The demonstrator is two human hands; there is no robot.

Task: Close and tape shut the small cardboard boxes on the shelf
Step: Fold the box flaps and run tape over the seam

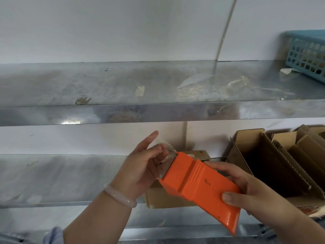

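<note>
while gripping the orange tape dispenser (198,187) in the right hand (249,196), thumb flat on top near the back end and fingers wrapped round the far side, pinching the loose end of the clear tape (168,149) with the left hand (140,166) right at the dispenser's cutting end. left index finger sticking straight up and away, the other fingers curled in on the tape against the thumb. pale bracelet (119,196) on the left wrist, bit of light sleeve (54,235) down in the corner. dispenser tilted, cutting end up-left and back end down-right, held in the air just over the small cardboard box (163,199). sitting on the lower shelf (61,176) near the front edge, mostly hidden behind the hands and dispenser, so can't tell if the flaps are down. just to the right of it, a bigger open cardboard box (249,138) stuffed with upright cardboard pieces, flaps standing up. upper shelf (105,85) same shiny metal, with scraps of old tape (140,90) stuck on it and a blue plastic basket (306,55) way over at the right end. plain white wall (105,32) behind both shelves.
</note>
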